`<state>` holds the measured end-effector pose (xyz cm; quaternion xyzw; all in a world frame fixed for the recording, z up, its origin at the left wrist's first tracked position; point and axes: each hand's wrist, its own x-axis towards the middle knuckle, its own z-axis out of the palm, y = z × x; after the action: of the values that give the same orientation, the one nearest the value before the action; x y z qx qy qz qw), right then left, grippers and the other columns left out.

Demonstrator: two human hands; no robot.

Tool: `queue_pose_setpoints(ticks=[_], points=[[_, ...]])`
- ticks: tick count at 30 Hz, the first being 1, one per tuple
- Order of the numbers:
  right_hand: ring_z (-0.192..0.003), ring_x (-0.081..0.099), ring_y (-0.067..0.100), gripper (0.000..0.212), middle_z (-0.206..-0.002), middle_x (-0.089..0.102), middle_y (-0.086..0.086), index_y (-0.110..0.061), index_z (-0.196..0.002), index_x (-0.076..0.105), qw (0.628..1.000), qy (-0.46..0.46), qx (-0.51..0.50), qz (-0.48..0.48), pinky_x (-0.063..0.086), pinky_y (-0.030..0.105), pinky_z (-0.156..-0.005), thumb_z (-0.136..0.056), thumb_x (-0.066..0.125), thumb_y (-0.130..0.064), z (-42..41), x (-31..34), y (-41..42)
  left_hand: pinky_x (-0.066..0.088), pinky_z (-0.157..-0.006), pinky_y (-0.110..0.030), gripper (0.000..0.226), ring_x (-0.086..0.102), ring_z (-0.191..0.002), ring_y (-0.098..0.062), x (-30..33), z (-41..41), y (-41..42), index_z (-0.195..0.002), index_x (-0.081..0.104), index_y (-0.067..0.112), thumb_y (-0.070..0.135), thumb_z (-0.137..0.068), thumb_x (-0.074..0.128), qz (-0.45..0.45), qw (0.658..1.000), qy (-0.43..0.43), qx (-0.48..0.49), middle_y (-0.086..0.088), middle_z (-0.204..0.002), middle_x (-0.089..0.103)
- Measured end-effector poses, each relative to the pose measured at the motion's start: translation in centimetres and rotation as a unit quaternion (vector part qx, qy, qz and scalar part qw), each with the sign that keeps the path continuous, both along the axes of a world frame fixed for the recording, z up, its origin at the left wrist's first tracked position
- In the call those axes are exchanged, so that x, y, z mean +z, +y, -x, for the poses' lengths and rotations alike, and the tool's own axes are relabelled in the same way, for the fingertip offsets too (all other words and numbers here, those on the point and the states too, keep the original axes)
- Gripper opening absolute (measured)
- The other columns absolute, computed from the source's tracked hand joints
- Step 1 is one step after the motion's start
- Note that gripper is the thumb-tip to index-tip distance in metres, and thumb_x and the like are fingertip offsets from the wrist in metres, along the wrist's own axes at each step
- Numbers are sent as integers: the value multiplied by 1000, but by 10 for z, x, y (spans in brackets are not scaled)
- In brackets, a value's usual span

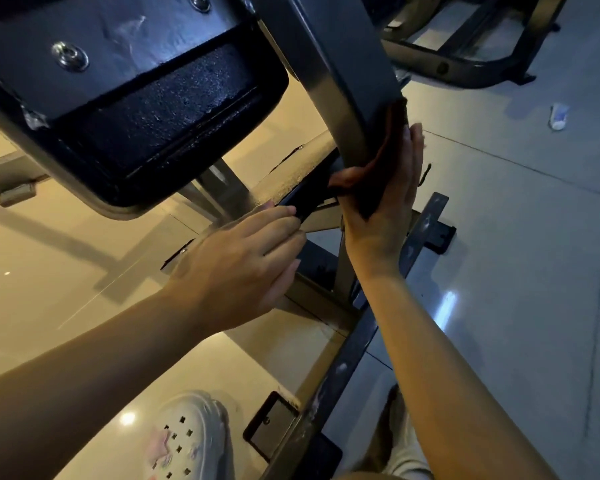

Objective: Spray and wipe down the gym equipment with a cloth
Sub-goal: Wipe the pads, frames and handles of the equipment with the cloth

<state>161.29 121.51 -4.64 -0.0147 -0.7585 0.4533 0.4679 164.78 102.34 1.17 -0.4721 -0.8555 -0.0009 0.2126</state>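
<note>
The right hand [383, 199] lies flat with straight fingers and presses a reddish cloth [368, 168] against the side of the slanted frame post [340, 98] of the gym machine, so the cloth sits between palm and metal, just under the pad [136, 109]. The left hand [243, 261] reaches to a dark bracket [309, 192] beside the post; its fingers are bent a little at the bracket, but I cannot tell whether they grip it or only rest on it, because the light is poor there. A small white bottle [559, 116], maybe the spray, lies on the floor [516, 254] well apart from both hands. In my judgement the wiping of this post is in progress. The main risk is that the cloth is held only by flat pressure, not pinched, so a fast stroke down the post could let it slide out and fall to the floor. The fingers may also catch on the bracket edge near the joint. The shoe [187, 441] stands close to the base bar [343, 358], so a step could trip there.
</note>
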Motion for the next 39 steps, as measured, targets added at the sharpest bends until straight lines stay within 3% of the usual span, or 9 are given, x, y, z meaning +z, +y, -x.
queue_pose_setpoints(ticks=[3, 7, 12, 16, 25, 29, 32, 36, 39], points=[[-147, 19, 27, 84, -159, 15, 13, -24, -148, 13, 993, -87, 24, 74, 29, 46, -117, -86, 68, -12, -15, -45, -3, 45, -104, -43, 33, 59, -120, -31, -2, 1, -1, -116, 67, 1, 19, -94, 50, -6, 1000, 1, -3, -18, -118, 66], [-128, 43, -6, 90, -152, 29, 6, -17, -155, 5, 959, -215, 79, 168, 46, 18, -100, -88, 62, 7, -43, -96, -4, 47, -103, -44, 31, 60, -118, -31, -2, 1, -1, -115, 68, 0, 17, -92, 55, -5, 1000, 18, -9, -19, -116, 67], [-136, 39, 19, 89, -151, 37, 14, -5, -153, 14, 959, -202, 55, 190, 37, 4, -98, -85, 70, -9, -43, -72, -7, 45, -105, -44, 33, 59, -120, -31, -3, 1, -2, -117, 67, 0, 18, -93, 52, 7, 1000, 28, -11, -19, -118, 66], [-145, 27, 26, 87, -157, 29, 12, -21, -150, 17, 986, -130, 47, 97, 34, 31, -115, -84, 73, -22, -30, -7, 2, 46, -104, -44, 37, 57, -123, -32, -1, 0, -2, -118, 67, 0, 20, -94, 46, 8, 1000, 21, -8, -19, -122, 65], [-147, 18, 32, 83, -160, 22, 12, -8, -152, 23, 970, -148, 62, -181, 20, 42, -117, -90, 63, -44, 21, 111, 2, 32, -112, -39, 42, 56, -124, -32, 2, -4, 4, -117, 68, 1, 21, -92, 41, 21, 998, 37, 48, -19, -124, 64], [-148, 16, 31, 76, -159, 23, 12, -7, -151, 25, 979, -121, 42, -159, 10, 46, -121, -92, 60, -39, 15, 87, 3, 30, -111, -41, 43, 53, -127, -32, 2, -3, 4, -120, 67, 2, 23, -93, 41, 29, 997, 39, 62, -19, -127, 62], [-150, 9, 24, 79, -162, 12, 4, -18, -153, 15, 982, -132, 62, -116, 20, 58, -117, -91, 62, -30, -1, 56, 15, 25, -112, -40, 48, 53, -128, -31, 3, -4, 5, -121, 66, 4, 31, -92, 39, 37, 997, 23, 70, -17, -129, 61], [-150, 9, 19, 91, -163, 7, 3, -40, -151, -4, 979, -172, 85, -63, 30, 51, -115, -91, 63, -29, -36, 12, 24, 22, -113, -39, 54, 47, -132, -30, 2, -3, 6, -128, 61, 5, 38, -92, 37, 27, 996, 16, 78, -16, -135, 57], [-149, 13, 20, 85, -162, 10, 4, -37, -151, -3, 983, -153, 80, -66, 34, 53, -113, -92, 59, -39, -35, 7, 25, 26, -111, -39, 54, 47, -131, -31, 2, -4, 7, -130, 59, 5, 37, -92, 39, -2, 997, 4, 82, -16, -136, 56]])
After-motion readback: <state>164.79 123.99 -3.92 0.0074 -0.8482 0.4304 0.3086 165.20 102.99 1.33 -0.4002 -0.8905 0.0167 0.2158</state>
